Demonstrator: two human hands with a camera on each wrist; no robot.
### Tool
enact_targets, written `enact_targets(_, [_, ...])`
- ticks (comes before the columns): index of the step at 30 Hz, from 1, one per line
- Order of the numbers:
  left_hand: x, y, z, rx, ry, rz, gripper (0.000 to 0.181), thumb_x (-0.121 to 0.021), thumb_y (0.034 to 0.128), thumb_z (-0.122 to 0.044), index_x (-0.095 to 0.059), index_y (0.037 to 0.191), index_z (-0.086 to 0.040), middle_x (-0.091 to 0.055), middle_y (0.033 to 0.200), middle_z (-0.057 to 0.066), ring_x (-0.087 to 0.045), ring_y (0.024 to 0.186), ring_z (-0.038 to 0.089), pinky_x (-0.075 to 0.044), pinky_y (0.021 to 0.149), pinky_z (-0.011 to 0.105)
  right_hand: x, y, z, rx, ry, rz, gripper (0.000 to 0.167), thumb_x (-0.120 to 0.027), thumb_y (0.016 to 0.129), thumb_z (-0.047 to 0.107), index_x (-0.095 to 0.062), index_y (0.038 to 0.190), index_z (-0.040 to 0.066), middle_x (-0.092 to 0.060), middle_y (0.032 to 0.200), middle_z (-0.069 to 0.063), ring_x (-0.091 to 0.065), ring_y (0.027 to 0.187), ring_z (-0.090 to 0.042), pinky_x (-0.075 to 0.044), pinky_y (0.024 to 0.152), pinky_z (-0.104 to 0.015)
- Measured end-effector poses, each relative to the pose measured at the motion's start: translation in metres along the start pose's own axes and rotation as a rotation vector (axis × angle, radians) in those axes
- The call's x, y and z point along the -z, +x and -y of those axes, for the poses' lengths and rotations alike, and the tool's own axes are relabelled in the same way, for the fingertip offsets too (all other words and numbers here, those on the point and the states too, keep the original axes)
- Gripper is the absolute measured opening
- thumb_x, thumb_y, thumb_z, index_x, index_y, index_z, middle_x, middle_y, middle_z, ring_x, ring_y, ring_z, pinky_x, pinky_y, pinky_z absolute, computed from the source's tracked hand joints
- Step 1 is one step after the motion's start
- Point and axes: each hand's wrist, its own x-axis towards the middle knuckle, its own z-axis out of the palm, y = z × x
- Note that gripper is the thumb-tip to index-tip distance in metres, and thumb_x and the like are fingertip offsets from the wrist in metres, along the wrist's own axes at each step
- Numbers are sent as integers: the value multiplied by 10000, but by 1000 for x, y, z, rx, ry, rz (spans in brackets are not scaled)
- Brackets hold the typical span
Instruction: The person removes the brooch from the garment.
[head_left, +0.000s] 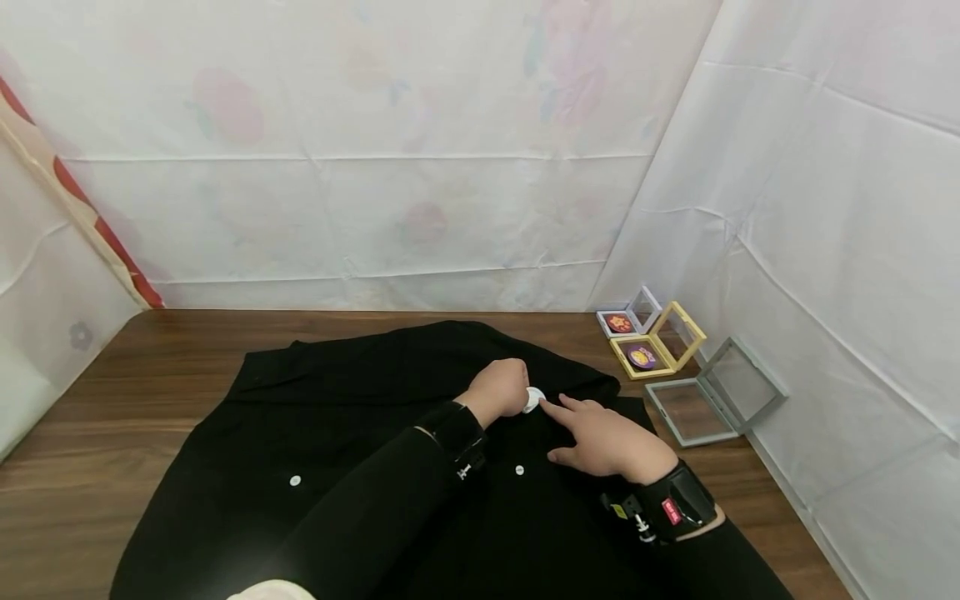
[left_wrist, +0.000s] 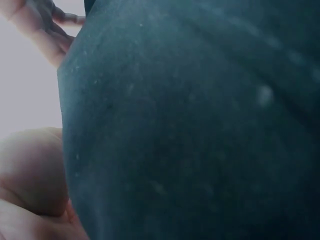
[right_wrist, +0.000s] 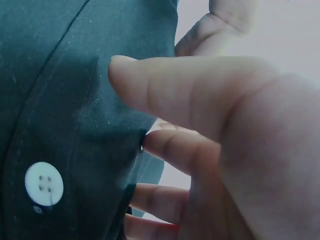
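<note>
A black buttoned garment (head_left: 360, 433) lies spread over the wooden table, with white buttons on it. On its upper right part sits a small white disc (head_left: 534, 400), round like a badge. My left hand (head_left: 501, 387) has its fingers curled and pinches the disc's left side. From the right, my right hand (head_left: 611, 437) reaches in with fingers extended, the index fingertip at the disc's edge. Below the hands is a white button (head_left: 519, 470). In the right wrist view, the thumb and fingers touch the dark cloth near a four-hole button (right_wrist: 44, 183). Cloth fills most of the left wrist view.
Three open frame-like cases stand at the right: a white one (head_left: 602, 325) with a red badge, a yellow one (head_left: 621, 357) with a purple badge, and a grey one (head_left: 670, 427). White sheets (head_left: 375, 217) hang behind and beside the table (head_left: 75, 467).
</note>
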Motion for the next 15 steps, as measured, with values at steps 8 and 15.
enact_targets(8, [3,-3,8,-10,31,-6,148,-608,1007,-61,-635,876,-124,-605,819,-4,-572,681,164,-476,644,287,0,0,-1,-12,14,-2,719,-717,979,387,-401,1604,224,-324,1645,-165,-313,1486,-425,-343,1126,-617])
enact_targets(15, [9,-12,18,5,16,-33,167,-600,997,-28,-629,861,-122,-601,808,-5,-571,675,160,-481,638,287,2,-1,1,-21,24,11,696,-725,976,370,-435,1585,197,-321,1643,-183,-307,1486,-435,-347,1124,-615])
